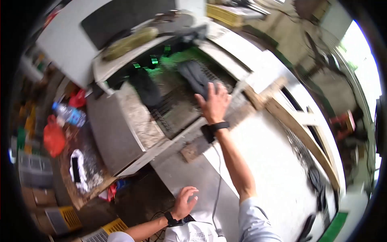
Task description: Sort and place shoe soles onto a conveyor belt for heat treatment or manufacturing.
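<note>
My right hand point(216, 104) reaches forward with its fingers spread, over the near edge of a boxy machine's opening. Just beyond it, a dark grey elongated piece, shoe-like in shape point(193, 76), lies on the wire-mesh belt point(167, 115). The fingers overlap its near end; whether they touch it I cannot tell. A second dark elongated piece point(145, 87) rests further left in the opening. Low in the view, my left hand point(185, 203) hovers by the grey metal surface point(181, 173), fingers loosely bent and apart, nothing in it. Both wrists wear black bands.
Green light glows inside the machine point(133, 149). Left of it, a worn wooden table point(86, 141) carries a plastic bottle point(69, 114) and a red bag point(54, 136). On the right are a white tabletop point(258, 161) and a wooden frame point(306, 137). A cable point(219, 185) hangs near my arm.
</note>
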